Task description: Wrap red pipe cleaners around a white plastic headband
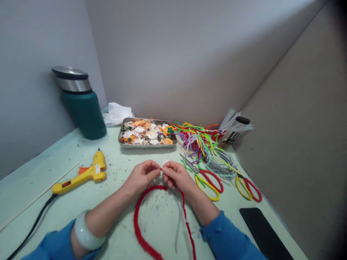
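My left hand (145,176) and my right hand (179,177) meet in the middle of the table, fingertips pinched close together on a thin red pipe cleaner (187,225). A short red bit shows between the two pinches, and a long fuzzy length trails from under my right hand toward the near edge. Below my hands lies a curved band (138,224), its left side covered in red fuzz and its right side a bare, thin grey strip (178,220). My fingers partly hide the pinched piece.
A yellow glue gun (92,173) with a cord and a thin stick (40,196) lie left. Behind are a green bottle (84,113) and a metal tray (146,146) of shells. Rightward are colourful pipe cleaners (200,141), two scissors (208,180), (248,187) and a black phone-like slab (262,231).
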`<action>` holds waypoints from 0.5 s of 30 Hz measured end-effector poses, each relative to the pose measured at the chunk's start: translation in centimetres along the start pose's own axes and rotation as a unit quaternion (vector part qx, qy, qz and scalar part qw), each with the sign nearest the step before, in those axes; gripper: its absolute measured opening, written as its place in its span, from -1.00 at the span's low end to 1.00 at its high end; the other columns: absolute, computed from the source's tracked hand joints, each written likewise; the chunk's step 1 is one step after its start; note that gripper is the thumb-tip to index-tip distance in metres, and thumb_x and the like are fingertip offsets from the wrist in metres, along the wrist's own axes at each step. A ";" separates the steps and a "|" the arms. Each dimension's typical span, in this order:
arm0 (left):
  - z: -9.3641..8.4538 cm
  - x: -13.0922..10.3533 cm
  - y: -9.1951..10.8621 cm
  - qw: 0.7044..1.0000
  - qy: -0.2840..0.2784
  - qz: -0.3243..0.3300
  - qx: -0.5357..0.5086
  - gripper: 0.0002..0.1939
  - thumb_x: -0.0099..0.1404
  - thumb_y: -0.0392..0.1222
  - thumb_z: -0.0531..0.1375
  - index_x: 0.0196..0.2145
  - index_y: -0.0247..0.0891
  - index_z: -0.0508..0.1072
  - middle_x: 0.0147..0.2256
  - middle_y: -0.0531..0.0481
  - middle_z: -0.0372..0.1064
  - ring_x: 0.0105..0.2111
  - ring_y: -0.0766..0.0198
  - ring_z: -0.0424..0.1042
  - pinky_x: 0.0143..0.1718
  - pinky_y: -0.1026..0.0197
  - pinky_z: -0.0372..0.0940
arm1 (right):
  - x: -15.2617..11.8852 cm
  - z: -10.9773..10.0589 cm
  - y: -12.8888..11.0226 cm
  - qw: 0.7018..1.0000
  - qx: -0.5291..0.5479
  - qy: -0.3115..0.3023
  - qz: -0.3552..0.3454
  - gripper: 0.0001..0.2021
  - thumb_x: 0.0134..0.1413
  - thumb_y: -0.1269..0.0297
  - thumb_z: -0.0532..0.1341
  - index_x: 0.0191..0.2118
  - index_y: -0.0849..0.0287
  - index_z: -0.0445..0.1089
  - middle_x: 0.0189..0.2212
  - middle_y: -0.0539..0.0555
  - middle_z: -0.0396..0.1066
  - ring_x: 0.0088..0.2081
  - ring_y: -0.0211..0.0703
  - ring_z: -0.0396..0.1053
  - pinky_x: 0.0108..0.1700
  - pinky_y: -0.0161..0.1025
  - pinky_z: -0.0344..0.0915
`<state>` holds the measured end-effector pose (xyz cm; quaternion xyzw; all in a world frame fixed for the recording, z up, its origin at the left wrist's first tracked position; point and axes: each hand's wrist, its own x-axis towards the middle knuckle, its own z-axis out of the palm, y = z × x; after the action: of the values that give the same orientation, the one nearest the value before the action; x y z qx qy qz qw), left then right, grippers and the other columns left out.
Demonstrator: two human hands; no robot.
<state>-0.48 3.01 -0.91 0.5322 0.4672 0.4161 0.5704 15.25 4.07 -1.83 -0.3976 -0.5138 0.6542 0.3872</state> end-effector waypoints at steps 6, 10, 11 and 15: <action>-0.1 -0.1 0.1 0.999 -0.014 0.030 0.018 -0.82 0.07 -0.11 0.23 -0.46 -0.27 0.35 -0.57 0.11 0.30 -0.66 0.45 0.13 -0.64 0.36 0.03 | 0.1 -0.7 -0.1 0.997 0.039 -0.057 0.042 -0.73 -0.08 0.12 0.27 -0.43 0.21 0.25 -0.69 -0.11 0.29 -0.77 -0.44 0.11 -0.74 -0.45 -0.04; -0.3 0.1 -0.5 0.996 -0.029 0.065 0.048 -0.85 0.11 -0.14 0.21 -0.45 -0.27 0.36 -0.52 0.07 0.34 -0.54 0.37 0.27 -0.50 0.33 0.15 | 0.1 -1.0 -0.1 0.994 0.056 -0.072 0.058 -0.74 -0.10 0.14 0.28 -0.44 0.20 0.25 -0.72 -0.12 0.27 -0.78 -0.44 0.08 -0.74 -0.44 -0.05; -0.3 0.1 -0.7 0.995 -0.029 0.073 0.059 -0.86 0.12 -0.15 0.20 -0.44 -0.27 0.36 -0.50 0.05 0.35 -0.52 0.35 0.29 -0.47 0.32 0.16 | 0.1 -1.0 -0.2 0.995 0.052 -0.068 0.057 -0.75 -0.09 0.15 0.28 -0.45 0.21 0.25 -0.72 -0.12 0.27 -0.78 -0.44 0.08 -0.74 -0.45 -0.05; -0.4 0.3 -1.2 0.991 -0.021 0.085 0.101 -0.88 0.16 -0.16 0.16 -0.42 -0.27 0.37 -0.47 0.02 0.38 -0.46 0.29 0.33 -0.43 0.29 0.18 | -0.2 -0.7 -0.5 0.998 0.017 -0.039 0.043 -0.78 -0.05 0.19 0.25 -0.45 0.21 0.26 -0.71 -0.12 0.27 -0.76 -0.46 0.09 -0.72 -0.46 -0.06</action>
<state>-0.88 3.24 -2.15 0.6337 0.4480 0.4023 0.4856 15.96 4.24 -1.46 -0.3869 -0.4998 0.6936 0.3456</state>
